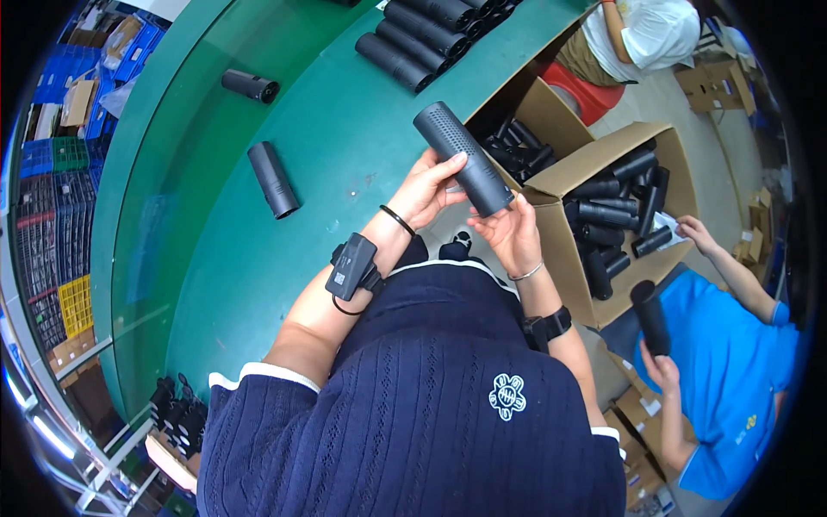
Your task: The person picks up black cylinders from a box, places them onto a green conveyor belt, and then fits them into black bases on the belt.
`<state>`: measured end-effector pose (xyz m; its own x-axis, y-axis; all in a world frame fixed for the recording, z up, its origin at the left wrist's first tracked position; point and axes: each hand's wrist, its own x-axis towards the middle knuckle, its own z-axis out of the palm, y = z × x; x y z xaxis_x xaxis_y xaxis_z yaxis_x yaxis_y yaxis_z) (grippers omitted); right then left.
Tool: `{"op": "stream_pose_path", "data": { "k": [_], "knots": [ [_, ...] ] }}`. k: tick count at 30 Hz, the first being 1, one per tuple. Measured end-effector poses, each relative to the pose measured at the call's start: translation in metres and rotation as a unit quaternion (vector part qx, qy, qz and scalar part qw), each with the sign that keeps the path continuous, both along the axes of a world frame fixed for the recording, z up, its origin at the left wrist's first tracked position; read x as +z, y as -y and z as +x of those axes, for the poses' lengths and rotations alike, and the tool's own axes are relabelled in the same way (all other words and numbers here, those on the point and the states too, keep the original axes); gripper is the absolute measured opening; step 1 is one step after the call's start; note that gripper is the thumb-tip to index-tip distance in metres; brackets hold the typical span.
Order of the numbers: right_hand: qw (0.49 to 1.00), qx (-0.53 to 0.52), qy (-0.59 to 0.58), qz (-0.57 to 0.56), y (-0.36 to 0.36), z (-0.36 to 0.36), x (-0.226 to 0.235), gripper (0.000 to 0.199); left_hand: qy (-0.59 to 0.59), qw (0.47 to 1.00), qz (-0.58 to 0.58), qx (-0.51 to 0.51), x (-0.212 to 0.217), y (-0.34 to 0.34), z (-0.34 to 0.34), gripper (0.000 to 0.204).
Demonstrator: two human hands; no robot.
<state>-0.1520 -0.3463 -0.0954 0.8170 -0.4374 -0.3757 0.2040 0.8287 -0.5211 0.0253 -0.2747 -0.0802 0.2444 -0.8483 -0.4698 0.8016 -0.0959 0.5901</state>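
Note:
In front of me I hold a black cylindrical housing point(465, 164) with a perforated grille on its upper half. It tilts, its far end pointing to the upper left. My left hand point(422, 194) is closed around its middle, with the thumb across the top. At its lower end, the fingers of my right hand point(510, 237) grip the rim. A similar black housing point(273, 181) lies on the green table point(336, 129) to the left of my hands, and another one point(250, 86) rests farther off on the green strip beside it.
Several black housings point(413, 47) are stacked at the table's far side. An open cardboard box point(551, 250) of black housings stands at right, with another box point(551, 108) behind. A co-worker in blue point(724, 370) holds a black tube point(649, 319); a person in white point(650, 39) sits beyond.

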Motion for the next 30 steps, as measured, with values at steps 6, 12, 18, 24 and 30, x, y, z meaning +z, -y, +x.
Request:
{"op": "stream_pose_path", "data": {
  "k": [6, 12, 18, 24, 30],
  "knots": [
    [0.994, 0.014, -0.037, -0.105, -0.004, 0.012, 0.012, 0.035, -0.079, 0.987, -0.136, 0.023, -0.019, -0.017, 0.012, 0.049],
    [0.982, 0.067, -0.013, -0.175, -0.007, 0.019, 0.006, 0.037, -0.093, 0.981, -0.162, 0.044, -0.025, -0.033, 0.019, 0.046],
    [0.990, 0.078, -0.052, -0.101, -0.014, 0.017, -0.013, 0.027, 0.111, 0.991, 0.070, 0.016, -0.013, -0.040, 0.019, 0.049],
    [0.985, 0.142, -0.059, -0.076, -0.019, 0.052, -0.017, 0.031, 0.629, 0.445, 0.604, 0.206, -0.029, -0.123, 0.111, 0.082],
    [0.954, 0.244, -0.118, -0.125, -0.030, 0.105, -0.029, 0.031, 0.471, 0.716, 0.450, 0.251, -0.096, -0.217, 0.171, 0.092]
  ]
}}
